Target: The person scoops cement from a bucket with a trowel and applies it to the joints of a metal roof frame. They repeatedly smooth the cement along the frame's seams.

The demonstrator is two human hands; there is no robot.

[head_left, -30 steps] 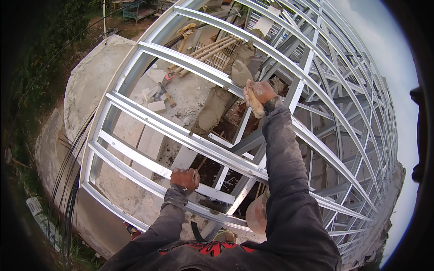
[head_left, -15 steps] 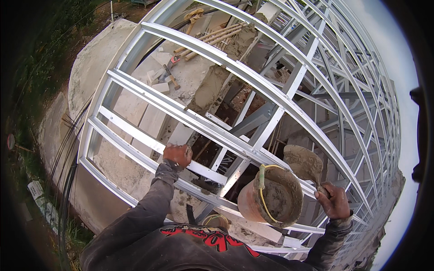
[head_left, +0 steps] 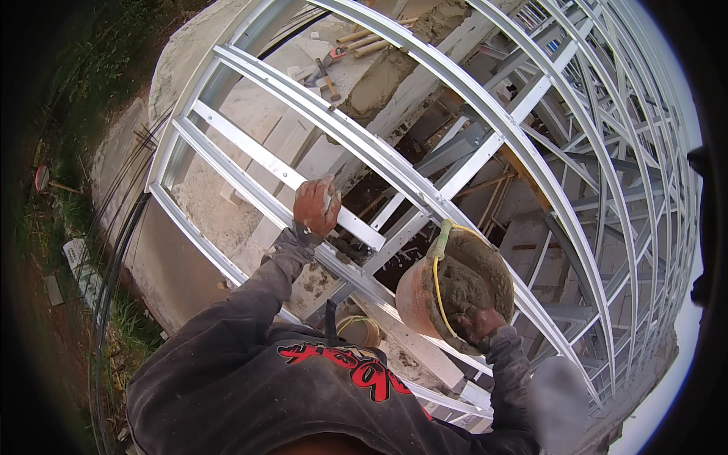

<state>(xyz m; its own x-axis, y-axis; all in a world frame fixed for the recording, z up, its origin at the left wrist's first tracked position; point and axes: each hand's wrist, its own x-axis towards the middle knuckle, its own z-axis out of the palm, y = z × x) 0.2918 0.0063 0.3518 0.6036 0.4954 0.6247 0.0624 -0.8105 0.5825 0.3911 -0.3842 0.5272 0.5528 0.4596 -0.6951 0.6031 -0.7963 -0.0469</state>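
My right hand [head_left: 482, 324] reaches over the near rim of an orange mortar-stained bucket [head_left: 415, 297] and is closed round the trowel's handle. The trowel's blade is down in the wet grey mortar [head_left: 462, 287] and cannot be told apart from it. A yellow bail handle with a green grip [head_left: 441, 241] lies over the bucket's left side. My left hand [head_left: 317, 205], smeared with mortar, is closed on a silver metal bar [head_left: 262, 154] of the roof frame, left of the bucket.
Curved metal trusses [head_left: 485, 114] run across the view, with gaps between them. Below lie a hammer [head_left: 327, 80], bamboo poles [head_left: 371, 44] and a mortar-topped block wall [head_left: 383, 87]. A second bucket [head_left: 358, 331] stands by my body. Black cables [head_left: 121, 250] hang at left. A grey blur [head_left: 560, 402] shows lower right.
My right hand has moved down and left, bringing the mortar-laden trowel into the bucket. The view has shifted, and my left hand appears higher, still at the metal bar.
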